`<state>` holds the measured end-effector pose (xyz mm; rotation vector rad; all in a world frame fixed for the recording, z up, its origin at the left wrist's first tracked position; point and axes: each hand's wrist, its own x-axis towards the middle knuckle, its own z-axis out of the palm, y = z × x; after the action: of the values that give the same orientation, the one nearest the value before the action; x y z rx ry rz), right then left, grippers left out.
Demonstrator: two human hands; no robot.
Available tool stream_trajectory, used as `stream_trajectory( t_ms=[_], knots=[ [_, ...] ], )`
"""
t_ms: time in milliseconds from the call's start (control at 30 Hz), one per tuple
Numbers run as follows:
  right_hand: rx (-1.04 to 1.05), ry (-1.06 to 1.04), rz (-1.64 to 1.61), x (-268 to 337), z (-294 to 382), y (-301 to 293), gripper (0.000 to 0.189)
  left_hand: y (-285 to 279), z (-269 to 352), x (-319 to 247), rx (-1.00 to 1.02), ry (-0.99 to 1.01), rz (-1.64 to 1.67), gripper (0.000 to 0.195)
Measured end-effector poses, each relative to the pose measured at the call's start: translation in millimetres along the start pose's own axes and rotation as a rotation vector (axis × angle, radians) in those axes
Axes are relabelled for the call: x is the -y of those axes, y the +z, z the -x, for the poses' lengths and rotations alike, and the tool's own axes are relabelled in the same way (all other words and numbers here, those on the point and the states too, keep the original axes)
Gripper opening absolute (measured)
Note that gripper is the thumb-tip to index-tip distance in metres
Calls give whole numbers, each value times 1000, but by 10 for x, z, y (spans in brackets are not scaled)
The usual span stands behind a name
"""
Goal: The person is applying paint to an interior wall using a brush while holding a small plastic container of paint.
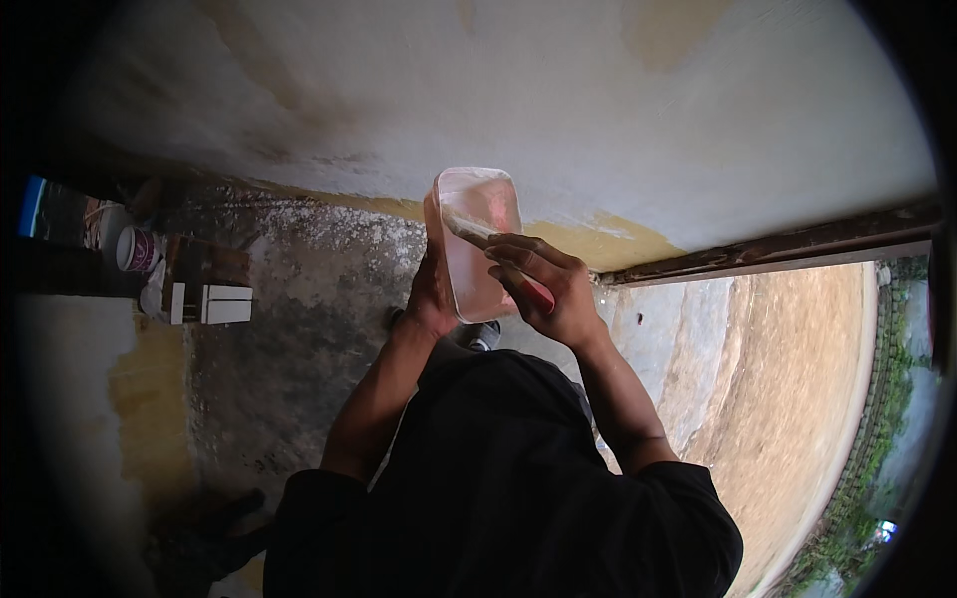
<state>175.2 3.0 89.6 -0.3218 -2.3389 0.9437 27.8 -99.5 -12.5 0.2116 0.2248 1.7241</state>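
Note:
My left hand [432, 295] grips a pinkish plastic tub [471, 288] from its left side and underneath, holding it tilted so its inside faces me. The tub is rectangular with rounded corners, and its walls carry whitish smears. In my right hand [549, 280] is a paintbrush [540, 293] with a red handle end. Its whitish bristle end reaches into the upper part of the tub, over the inner wall; whether it touches there I cannot tell. Most of the fingers of my left hand are hidden behind the tub.
Ahead rises a wall [523, 97] with whitish coating and yellowish patches. A doorway frame [785, 243] opens at right onto bare ground [777, 374]. At left, a white and purple bucket [137, 249] stands near a dark wooden piece with white panels [227, 304] on the stained concrete floor [299, 321].

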Motion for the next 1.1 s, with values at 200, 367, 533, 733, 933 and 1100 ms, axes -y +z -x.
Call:
stream_trajectory(
  t_ms=[200, 367, 533, 733, 933, 1100],
  knots=[
    [13, -73, 125, -68, -110, 0, 33, -26, 2, -6, -81, -45, -97, 85],
    [-29, -120, 220, -177, -90, -17, 38, -29, 9, -1, -33, -81, -40, 64],
    [-74, -83, 202, -184, -84, -24, 39, 85, 24, -25, 37, 10, -235, 74],
    [-89, -65, 179, -150, -80, -18, 38, -60, 25, -42, -53, -105, -13, 71],
    [-166, -26, 142, -147, -65, 4, 33, -87, 3, -42, 16, -83, -133, 73],
    [-235, 56, 53, -298, 8, -6, 29, -269, -22, 16, -16, -99, -83, 74]
  ],
)
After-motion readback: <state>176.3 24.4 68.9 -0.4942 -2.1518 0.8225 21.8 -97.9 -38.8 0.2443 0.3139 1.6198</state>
